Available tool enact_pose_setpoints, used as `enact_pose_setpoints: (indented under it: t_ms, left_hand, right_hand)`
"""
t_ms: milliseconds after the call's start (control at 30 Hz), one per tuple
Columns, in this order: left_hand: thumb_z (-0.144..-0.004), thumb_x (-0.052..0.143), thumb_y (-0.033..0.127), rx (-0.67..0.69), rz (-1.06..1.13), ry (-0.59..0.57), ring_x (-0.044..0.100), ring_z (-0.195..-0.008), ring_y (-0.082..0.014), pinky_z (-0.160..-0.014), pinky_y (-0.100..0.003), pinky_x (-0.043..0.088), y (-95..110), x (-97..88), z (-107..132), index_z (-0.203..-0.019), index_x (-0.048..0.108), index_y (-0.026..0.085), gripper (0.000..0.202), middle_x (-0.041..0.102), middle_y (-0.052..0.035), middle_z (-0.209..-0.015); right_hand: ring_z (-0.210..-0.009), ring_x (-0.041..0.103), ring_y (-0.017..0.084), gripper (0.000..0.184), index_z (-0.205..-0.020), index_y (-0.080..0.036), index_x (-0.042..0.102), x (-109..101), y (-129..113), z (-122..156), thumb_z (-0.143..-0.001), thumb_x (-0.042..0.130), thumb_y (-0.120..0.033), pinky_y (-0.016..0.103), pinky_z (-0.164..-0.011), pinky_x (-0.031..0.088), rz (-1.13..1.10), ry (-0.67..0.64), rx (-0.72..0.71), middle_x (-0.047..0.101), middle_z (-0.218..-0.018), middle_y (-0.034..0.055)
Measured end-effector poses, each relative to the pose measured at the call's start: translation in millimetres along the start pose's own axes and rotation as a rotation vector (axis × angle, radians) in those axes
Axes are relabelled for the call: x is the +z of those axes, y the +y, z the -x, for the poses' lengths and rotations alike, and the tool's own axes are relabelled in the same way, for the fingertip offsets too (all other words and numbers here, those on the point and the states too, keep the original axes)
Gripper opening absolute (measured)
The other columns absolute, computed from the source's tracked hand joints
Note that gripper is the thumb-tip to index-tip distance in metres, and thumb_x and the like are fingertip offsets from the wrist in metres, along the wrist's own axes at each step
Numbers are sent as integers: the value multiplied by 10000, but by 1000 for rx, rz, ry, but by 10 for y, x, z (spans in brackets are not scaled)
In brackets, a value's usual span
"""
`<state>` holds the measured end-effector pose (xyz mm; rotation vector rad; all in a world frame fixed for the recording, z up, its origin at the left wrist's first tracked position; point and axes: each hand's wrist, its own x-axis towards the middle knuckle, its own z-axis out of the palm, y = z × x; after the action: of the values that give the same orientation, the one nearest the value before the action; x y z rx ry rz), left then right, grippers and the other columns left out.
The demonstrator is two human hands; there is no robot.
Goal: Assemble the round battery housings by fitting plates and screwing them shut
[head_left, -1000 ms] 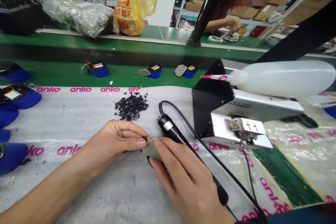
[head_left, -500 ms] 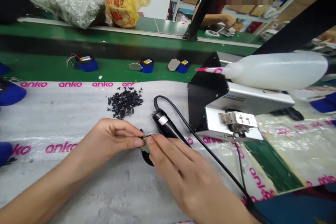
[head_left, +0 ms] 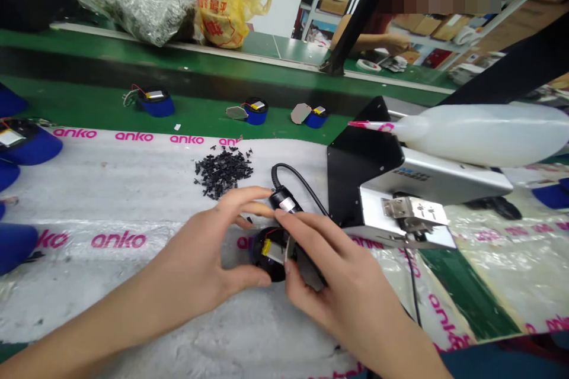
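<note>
On the covered table in front of me sits a black round housing (head_left: 262, 257) with a yellow-taped silver battery (head_left: 274, 251) in its top. My left hand (head_left: 222, 249) curves around its left side, fingers and thumb apart; the thumb tip lies by the near rim. My right hand (head_left: 333, 272) pinches a thin grey plate (head_left: 290, 246), held edge-on over the right side of the housing. The plate resembles the grey discs on the units behind. A black corded hand tool (head_left: 284, 200) lies just beyond, partly hidden by my right hand.
A pile of small black parts (head_left: 223, 172) lies beyond my left hand. Blue units with batteries (head_left: 256, 111) stand along the green strip, more at the left. A metal machine (head_left: 409, 213) and a white bottle (head_left: 480, 133) are at right. Another person's hand (head_left: 397, 44) is across the bench.
The plate, flat between both hands before, is now tilted edge-on in my right hand. My left hand has let go and spread, and the battery has come into view.
</note>
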<state>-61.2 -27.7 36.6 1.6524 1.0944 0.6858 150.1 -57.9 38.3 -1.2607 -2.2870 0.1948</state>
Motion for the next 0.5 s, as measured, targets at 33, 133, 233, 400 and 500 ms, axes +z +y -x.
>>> enact_pose_setpoints:
  t_ms: [33,133,233,400,500]
  left_hand:
    - [-688,874,243,21,-77,-11,577,-1221,-272,-1062,-411,472,-33,34,-17,-1426,457,375,858,622,-2,-1345]
    - [-699,858,261,28,-201,-109,582,-1141,-276,-985,-414,510,-100,133,-78,-1436,462,296,837,619,-39,-1274]
    - [-738,814,252,-11,-142,-187,633,-982,-230,-918,-387,541,-95,183,-105,-1336,572,268,645,624,-22,-1213]
    - [-729,753,158,-177,210,-248,675,-778,-141,-682,-278,589,-109,184,-63,-1279,599,290,586,518,-31,-1311]
    - [-787,717,230,-296,501,-276,702,-672,-121,-635,-273,600,-156,182,-60,-1266,593,279,497,562,-56,-1320]
  right_hand:
    - [-1003,669,160,485,-1386,-209,495,-25,6,-8,-907,535,-152,261,-831,606,-55,-6,18,618,-1224,68]
    - [-1023,652,99,460,-1325,-216,518,-77,-14,9,-874,559,-133,160,-922,538,-149,19,43,652,-1161,16]
    - [-1033,643,105,402,-1249,-190,552,-45,-76,115,-850,565,-143,156,-933,530,-158,84,46,663,-1127,22]
    - [-1189,592,169,429,-1292,-177,535,118,-162,388,-864,563,-153,245,-1028,520,-89,103,119,653,-1215,51]
    - [-1208,585,175,440,-1327,-187,513,164,-171,470,-890,559,-173,255,-1042,516,-114,108,163,641,-1253,52]
